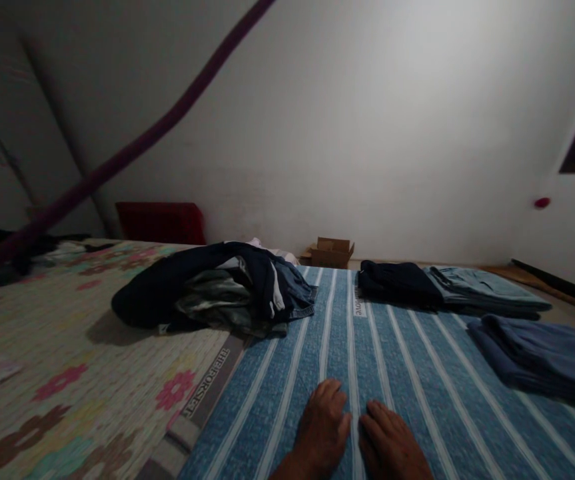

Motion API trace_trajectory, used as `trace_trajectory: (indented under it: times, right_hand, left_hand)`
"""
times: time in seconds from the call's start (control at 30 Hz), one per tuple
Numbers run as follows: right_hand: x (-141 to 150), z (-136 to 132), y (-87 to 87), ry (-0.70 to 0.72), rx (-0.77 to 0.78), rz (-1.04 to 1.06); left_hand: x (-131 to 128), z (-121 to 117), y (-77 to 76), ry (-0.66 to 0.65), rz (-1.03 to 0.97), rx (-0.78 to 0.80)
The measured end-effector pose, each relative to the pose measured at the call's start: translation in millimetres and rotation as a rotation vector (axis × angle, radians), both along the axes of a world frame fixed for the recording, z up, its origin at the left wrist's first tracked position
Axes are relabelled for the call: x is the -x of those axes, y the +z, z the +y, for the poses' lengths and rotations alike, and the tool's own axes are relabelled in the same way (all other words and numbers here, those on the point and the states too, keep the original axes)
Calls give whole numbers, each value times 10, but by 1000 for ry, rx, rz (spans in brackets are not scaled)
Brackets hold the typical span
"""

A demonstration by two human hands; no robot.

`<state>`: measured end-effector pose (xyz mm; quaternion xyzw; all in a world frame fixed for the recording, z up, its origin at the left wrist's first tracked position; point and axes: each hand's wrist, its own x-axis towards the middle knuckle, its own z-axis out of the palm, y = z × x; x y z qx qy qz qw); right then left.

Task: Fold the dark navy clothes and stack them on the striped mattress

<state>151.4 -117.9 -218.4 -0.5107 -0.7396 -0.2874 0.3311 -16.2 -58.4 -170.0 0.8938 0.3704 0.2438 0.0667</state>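
Observation:
Both my hands lie flat, side by side, on a blue bedcover with white stripes [417, 373] at the bottom of the view. My left hand [323, 427] and my right hand [392, 443] rest palm down with fingers stretched forward, and neither holds anything. Ahead to the left is a loose heap of dark clothes [212, 287], navy, grey-green and denim. Folded clothes are on the right: a dark folded garment [397, 283], a grey-blue folded one [487, 290] beside it, and a blue folded one [542, 353] nearer to me.
A floral patterned cover [67, 360] is spread on the left. A small open cardboard box [332, 252] and a red object [160, 222] stand against the white back wall. A dark purple strap or cord [132, 147] crosses the upper left. The room is dim.

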Motion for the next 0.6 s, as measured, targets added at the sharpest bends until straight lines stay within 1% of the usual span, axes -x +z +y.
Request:
trace_trajectory:
  times: [0.1,0.27,0.43,0.6]
  right_hand:
    - [20,20,-55,-26,-40,39]
    - [-38,72,-176,19,-88,-12]
    - [-79,87,-321,0,-70,-11]
    - [-69,101,-372,-20,-69,-47]
  left_hand:
    - [0,-11,27,1,-15,35]
    - [7,-32,40,3,-60,62]
    - [36,-15,-12,-35,-101,8]
    - [57,50,-68,-51,-156,3]
